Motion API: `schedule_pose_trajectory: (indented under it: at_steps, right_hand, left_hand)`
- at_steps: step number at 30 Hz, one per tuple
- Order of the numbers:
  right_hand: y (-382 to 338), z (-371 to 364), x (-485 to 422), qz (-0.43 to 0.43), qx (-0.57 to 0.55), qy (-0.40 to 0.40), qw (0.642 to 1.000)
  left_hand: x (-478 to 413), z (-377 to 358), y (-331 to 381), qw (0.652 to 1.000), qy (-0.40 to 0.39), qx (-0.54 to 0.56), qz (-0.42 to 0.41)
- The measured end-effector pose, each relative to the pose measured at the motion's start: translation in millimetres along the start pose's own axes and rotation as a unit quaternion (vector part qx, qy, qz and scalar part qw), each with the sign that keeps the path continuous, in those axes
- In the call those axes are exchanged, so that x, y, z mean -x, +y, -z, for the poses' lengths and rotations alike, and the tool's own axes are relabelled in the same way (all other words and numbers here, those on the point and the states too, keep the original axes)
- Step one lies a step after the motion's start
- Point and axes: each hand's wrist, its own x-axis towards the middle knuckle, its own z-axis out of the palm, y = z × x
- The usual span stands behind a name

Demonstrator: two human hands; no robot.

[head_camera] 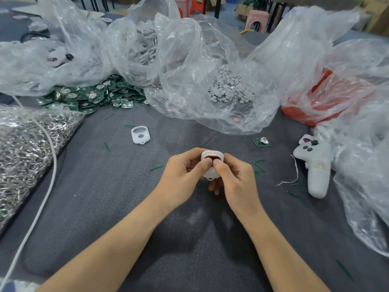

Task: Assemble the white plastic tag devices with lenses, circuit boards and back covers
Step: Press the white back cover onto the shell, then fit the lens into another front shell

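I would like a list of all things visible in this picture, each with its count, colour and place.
tag: one, white with red and black, centre, between both hands
shell: one, white, on the table left of centre
board pile: many, green, far left
loose board: one, green, right of centre
ring bag: one, clear, silver rings, left edge
disc bag: one, clear, pale discs, far centre
red bag: one, clear, red contents, far right
controller: one, white, right
cable: one, white, left
slivers: several, green, scattered
table: one, grey
left hand: pinches the tag
right hand: pinches the tag
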Motion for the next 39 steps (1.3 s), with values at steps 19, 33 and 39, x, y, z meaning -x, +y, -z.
schedule_pose_trajectory:
  at_steps: [19, 33, 39]
  right_hand:
    - [11, 9, -5, 0.049, 0.242, 0.107, 0.963]
    - [-33, 144, -140, 0.013, 0.321, 0.331, 0.887]
    - [-14, 209, -205, -0.183, 0.452, 0.220, 0.845]
  left_hand:
    - [-3, 9, -7, 0.983, 0.140, -0.110, -0.051]
    - [-35, -18, -29, 0.866, -0.078, -0.486, -0.088]
    - [-34, -14, -26, 0.890, -0.056, -0.444, -0.085]
